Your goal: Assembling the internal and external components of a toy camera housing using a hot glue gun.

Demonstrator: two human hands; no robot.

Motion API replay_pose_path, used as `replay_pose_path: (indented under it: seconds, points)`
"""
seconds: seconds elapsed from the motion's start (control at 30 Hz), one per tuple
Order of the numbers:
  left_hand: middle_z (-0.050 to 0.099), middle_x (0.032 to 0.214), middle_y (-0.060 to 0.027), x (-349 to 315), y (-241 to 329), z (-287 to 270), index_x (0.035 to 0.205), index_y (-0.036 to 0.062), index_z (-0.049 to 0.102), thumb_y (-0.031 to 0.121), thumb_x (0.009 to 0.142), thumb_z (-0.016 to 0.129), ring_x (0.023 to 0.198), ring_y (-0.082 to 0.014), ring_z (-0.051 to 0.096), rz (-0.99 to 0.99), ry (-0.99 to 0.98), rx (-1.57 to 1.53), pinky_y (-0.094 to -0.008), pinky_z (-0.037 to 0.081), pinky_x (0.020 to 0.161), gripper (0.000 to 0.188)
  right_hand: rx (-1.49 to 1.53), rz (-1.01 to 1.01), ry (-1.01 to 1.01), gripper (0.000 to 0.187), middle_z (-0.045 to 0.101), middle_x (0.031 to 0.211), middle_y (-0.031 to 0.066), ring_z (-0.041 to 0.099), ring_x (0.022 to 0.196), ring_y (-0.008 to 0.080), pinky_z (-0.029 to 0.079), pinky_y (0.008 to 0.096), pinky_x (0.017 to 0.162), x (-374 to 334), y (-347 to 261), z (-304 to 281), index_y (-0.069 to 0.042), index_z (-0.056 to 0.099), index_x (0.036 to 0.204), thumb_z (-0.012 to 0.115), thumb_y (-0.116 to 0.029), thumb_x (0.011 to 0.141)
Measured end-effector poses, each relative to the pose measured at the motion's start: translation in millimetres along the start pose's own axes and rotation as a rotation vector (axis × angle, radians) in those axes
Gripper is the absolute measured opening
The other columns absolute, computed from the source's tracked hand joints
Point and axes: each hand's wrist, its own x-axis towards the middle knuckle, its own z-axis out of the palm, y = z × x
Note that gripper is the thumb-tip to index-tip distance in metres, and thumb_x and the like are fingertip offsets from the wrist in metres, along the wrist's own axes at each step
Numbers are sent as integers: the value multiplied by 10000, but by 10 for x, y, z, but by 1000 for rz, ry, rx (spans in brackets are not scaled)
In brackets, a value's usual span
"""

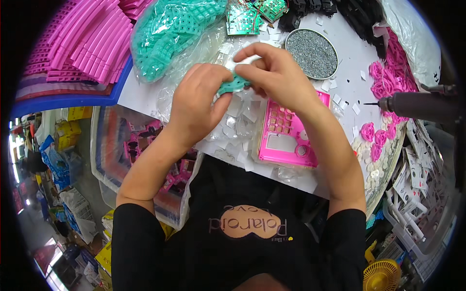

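The left hand (200,94) grasps a teal, flexible-looking keypad strip dotted with small holes (234,86), pinching its left end between thumb and fingers. The right hand (271,72) bends over the strip's other end, thumb and forefinger curled just above it; whether these fingers grip it as well cannot be told.

With the bright pink plastic casing with rows of square openings (280,141) as landmark, the strip is held beyond the casing's far left corner, its long axis running crosswise and rising slightly to the right. The casing's own long axis points away from the person. The right arm is nearer to it, the forearm passing over its right side.

Beyond the casing, slightly right, sits a round tin of small grey metal screws (311,53) on the white counter (347,53).
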Motion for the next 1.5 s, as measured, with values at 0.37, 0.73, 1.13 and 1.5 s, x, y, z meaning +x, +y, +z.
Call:
replay_pose_path:
  seconds: [0.37, 0.73, 1.13, 1.5]
  points:
    - [557, 1420, -149, -342, 144, -246, 1441, 27, 507, 17, 823, 722, 1274, -274, 573, -365, 5, -290, -386, 480, 1008, 654, -589, -459, 24, 183, 723, 839, 117, 709, 756, 281, 551, 388, 681, -409, -336, -386, -55, 721, 1030, 737, -110, 857]
    - [657, 1247, -151, -239, 351, 241, 1306, 32, 618, 28, 815, 732, 1087, -323, 630, -90, -257, -315, -402, 488, 937, 505, -794, -240, -101, 176, 669, 768, 113, 650, 680, 246, 528, 357, 665, -623, 277, -546, -6, 714, 1025, 738, -79, 867]
    - [658, 1188, -149, -204, 331, 266, 1224, 51, 656, 27, 804, 734, 1074, -354, 616, -41, -255, -244, -436, 475, 935, 427, -1034, -308, 41, 241, 669, 1026, 118, 683, 872, 345, 555, 439, 739, -820, 287, -375, -57, 674, 1031, 760, -123, 816]
    - [624, 1159, -111, -50, 366, 504, 1175, 62, 683, 143, 798, 785, 1070, -333, 564, -70, -218, -105, -433, 445, 934, 399, -1012, -382, 221, 258, 655, 1009, 88, 616, 920, 316, 545, 414, 742, -937, 435, -287, -53, 662, 981, 781, -94, 756]
